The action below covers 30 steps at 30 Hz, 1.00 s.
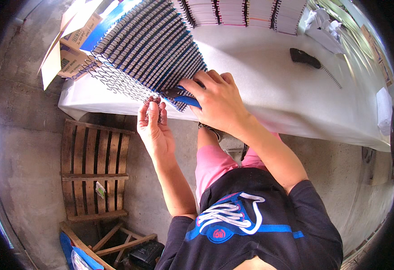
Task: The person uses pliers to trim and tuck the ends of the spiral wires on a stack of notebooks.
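While the stack of spiral notebooks [156,45] lies on the desk [260,74], near corner at the desk's front edge, loose wire ends [116,81] stick out along its left side. Right hand [219,94] is wrapped around blue-handled pliers [189,101], nose against the stack's near corner; can't tell if the pliers bite on a wire. Left hand [155,128], just beside that same corner, pinches a small bunch of dark reddish wire [162,112] between thumb and fingers. Cardboard box [73,60], flaps up, left of the stack. More spiral notebooks in a row [255,13], spines up, beyond the stack to the right. Well right of the stack: black object [305,57], kind unclear, with a thin wire coil [331,76] trailing from it; farther off, crumpled white material [321,24]. Wooden pallet [109,177] below the stack, to the left, by the wall.
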Motion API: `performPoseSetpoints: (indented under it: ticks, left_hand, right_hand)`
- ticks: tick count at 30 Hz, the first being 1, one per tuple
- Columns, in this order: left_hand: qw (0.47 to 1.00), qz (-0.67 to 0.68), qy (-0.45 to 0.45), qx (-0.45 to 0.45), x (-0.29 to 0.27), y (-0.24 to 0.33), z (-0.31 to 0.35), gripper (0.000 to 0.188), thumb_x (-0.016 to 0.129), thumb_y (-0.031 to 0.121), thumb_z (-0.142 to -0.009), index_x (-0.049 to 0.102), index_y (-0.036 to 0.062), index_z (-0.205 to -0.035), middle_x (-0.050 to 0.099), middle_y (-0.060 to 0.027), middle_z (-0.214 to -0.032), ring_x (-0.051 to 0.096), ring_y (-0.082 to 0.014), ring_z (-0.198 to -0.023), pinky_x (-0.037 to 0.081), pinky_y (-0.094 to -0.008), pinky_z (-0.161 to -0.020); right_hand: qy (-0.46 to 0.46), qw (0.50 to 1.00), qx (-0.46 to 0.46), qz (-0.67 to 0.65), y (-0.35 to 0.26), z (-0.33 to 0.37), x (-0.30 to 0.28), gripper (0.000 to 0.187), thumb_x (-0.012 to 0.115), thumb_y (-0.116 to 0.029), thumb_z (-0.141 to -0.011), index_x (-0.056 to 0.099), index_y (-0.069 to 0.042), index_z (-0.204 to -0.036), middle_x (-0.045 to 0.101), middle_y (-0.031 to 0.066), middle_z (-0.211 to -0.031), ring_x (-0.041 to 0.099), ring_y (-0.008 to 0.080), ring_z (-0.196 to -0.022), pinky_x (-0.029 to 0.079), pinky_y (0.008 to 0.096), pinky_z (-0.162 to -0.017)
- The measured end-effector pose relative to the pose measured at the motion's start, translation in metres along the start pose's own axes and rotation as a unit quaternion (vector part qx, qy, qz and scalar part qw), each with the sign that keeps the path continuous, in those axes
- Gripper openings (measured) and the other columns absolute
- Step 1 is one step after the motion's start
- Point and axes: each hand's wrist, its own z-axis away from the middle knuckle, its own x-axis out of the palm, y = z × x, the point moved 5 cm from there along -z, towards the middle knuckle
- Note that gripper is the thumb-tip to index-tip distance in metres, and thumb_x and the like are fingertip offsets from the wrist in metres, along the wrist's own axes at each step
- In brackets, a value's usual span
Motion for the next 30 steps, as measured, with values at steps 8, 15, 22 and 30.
performPoseSetpoints:
  ticks: [8,15,22,30]
  left_hand:
    - [0.996,-0.04,0.052,0.058,0.003,-0.001,0.001,0.014,0.062,0.012,-0.086,0.06,0.002,-0.096,0.064,-0.0063,-0.094,0.06,-0.0107,-0.078,0.05,-0.0225,-0.072]
    - [0.996,-0.041,0.029,0.069,0.003,0.006,0.005,0.016,0.064,0.011,-0.085,0.06,0.0029,-0.098,0.065,-0.0094,-0.093,0.06,-0.0101,-0.075,0.049,-0.0206,-0.068]
    - [0.998,-0.046,0.013,0.043,0.007,0.01,0.003,0.026,0.064,0.011,-0.085,0.059,0.0006,-0.108,0.065,-0.0084,-0.089,0.06,-0.0087,-0.073,0.049,-0.0191,-0.066]
    - [0.998,-0.04,0.01,0.056,0.007,0.01,-0.001,0.019,0.061,0.015,-0.087,0.062,0.0023,-0.101,0.064,-0.0051,-0.085,0.058,-0.0061,-0.069,0.048,-0.0155,-0.06]
  right_hand:
    - [-0.047,0.997,0.034,-0.055,0.009,0.006,0.013,0.032,0.068,-0.023,-0.07,0.061,-0.019,-0.101,0.06,0.0041,-0.08,0.061,0.0242,-0.071,0.046,0.0368,-0.066]
    - [0.043,0.999,0.001,-0.013,0.0,-0.001,-0.011,0.044,0.071,-0.019,-0.065,0.059,-0.018,-0.107,0.057,0.0047,-0.097,0.056,0.0233,-0.091,0.038,0.0391,-0.084]
    - [0.029,1.0,-0.001,0.004,-0.005,-0.006,-0.004,0.047,0.072,-0.018,-0.063,0.058,-0.018,-0.108,0.056,0.0044,-0.098,0.055,0.0228,-0.093,0.036,0.04,-0.085]
    - [0.034,0.999,-0.001,0.011,-0.008,-0.004,-0.008,0.04,0.073,-0.022,-0.064,0.06,-0.018,-0.102,0.057,0.0036,-0.092,0.056,0.021,-0.089,0.038,0.0413,-0.078]
